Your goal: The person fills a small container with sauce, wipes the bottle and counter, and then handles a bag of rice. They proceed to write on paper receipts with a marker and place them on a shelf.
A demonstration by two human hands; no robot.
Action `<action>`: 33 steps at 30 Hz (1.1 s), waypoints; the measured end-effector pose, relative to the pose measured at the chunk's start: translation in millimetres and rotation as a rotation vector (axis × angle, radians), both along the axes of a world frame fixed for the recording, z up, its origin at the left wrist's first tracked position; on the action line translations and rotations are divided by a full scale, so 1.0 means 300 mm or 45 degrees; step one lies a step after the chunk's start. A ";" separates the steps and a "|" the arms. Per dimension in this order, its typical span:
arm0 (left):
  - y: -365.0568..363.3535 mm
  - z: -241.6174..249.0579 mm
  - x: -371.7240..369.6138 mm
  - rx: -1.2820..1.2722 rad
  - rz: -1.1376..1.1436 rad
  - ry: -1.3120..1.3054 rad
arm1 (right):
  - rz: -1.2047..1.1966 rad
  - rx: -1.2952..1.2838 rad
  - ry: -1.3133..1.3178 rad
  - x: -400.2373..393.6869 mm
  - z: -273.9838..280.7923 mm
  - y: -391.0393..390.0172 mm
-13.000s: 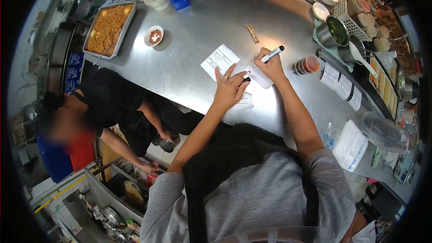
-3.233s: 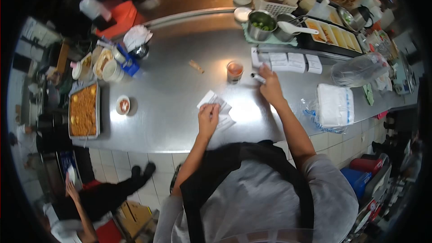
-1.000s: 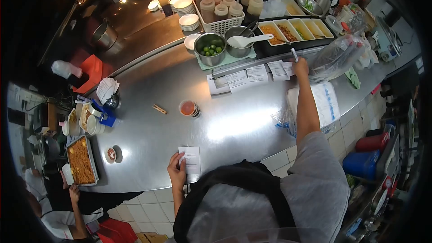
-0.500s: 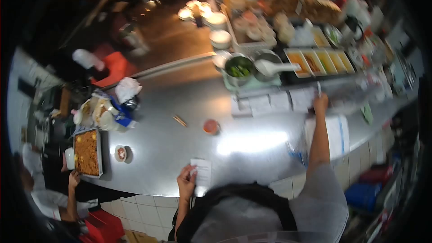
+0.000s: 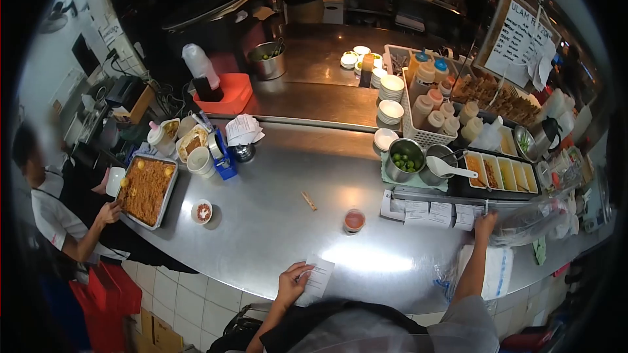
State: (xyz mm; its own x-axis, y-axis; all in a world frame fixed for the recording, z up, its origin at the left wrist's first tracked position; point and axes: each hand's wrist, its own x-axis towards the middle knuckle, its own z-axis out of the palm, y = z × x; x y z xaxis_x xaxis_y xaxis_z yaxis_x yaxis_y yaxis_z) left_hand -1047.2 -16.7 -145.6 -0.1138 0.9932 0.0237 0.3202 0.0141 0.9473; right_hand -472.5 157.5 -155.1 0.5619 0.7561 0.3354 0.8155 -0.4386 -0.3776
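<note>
Since the frame half a second earlier, the view has tilted up and sharpened, and the right hand (image 5: 485,223) remains stretched to the row of white paper tickets (image 5: 428,211) tucked under the metal rail at the far right of the counter. Its fingers appear closed round a thin pen-like object, too small to identify with certainty. The left hand (image 5: 292,282) pinches a small white printed paper slip (image 5: 318,276) by its near-left edge, thumb on top, the slip lying flat on the curved stainless-steel counter (image 5: 275,216) close to the near rim. Such a slip is judged very light, limp and easily creased or blown; an edge or corner pinch suits it, since the smooth steel gives little purchase for lifting it from the middle. A small clear cup of red sauce (image 5: 354,219) stands between slip and tickets. At far left, another person's hand (image 5: 115,207) touches a rectangular metal tray of orange rice (image 5: 147,189).
</note>
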 end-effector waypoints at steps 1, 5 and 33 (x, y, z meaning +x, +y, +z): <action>-0.004 -0.004 -0.003 0.037 -0.039 0.033 | 0.009 0.158 0.004 -0.014 0.024 -0.016; 0.007 -0.040 -0.002 0.105 -0.009 0.076 | 0.045 0.499 0.144 -0.182 0.195 -0.045; -0.012 0.052 0.030 0.142 0.054 0.341 | 0.772 0.260 1.422 -0.985 -0.053 -0.369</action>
